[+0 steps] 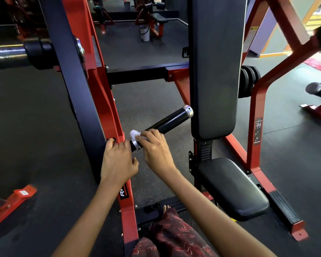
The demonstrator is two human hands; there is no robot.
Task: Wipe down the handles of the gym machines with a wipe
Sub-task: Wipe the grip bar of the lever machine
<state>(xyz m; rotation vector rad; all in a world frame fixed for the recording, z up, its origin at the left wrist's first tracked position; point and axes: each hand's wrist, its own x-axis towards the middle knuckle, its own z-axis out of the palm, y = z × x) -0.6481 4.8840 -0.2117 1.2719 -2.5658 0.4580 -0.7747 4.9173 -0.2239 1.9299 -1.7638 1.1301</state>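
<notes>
Both of our hands are working low on the red and black gym machine (93,93). Our right hand (156,151) is pressing a white wipe (134,134) against the near end of the black handle (167,121), its fingers curled over the wipe and the grip just beside the silver collar (135,144). That handle is sticking out from the red upright toward the tall black back pad (216,71), ending in a silver cap (188,110). Our left hand (117,162) is gripping the edge of the red upright just left of the handle, fingers hooked around the frame and thumb hanging free near our right wrist. To the right, the black seat pad (232,188) is sitting low beneath the back pad. A second black handle (318,90) is showing at the far right edge. Farther back on the dark rubber floor (35,127), a white bucket (144,33) is standing beside another bench (158,17). Our patterned dark red garment (174,236) is filling the bottom of the view.
</notes>
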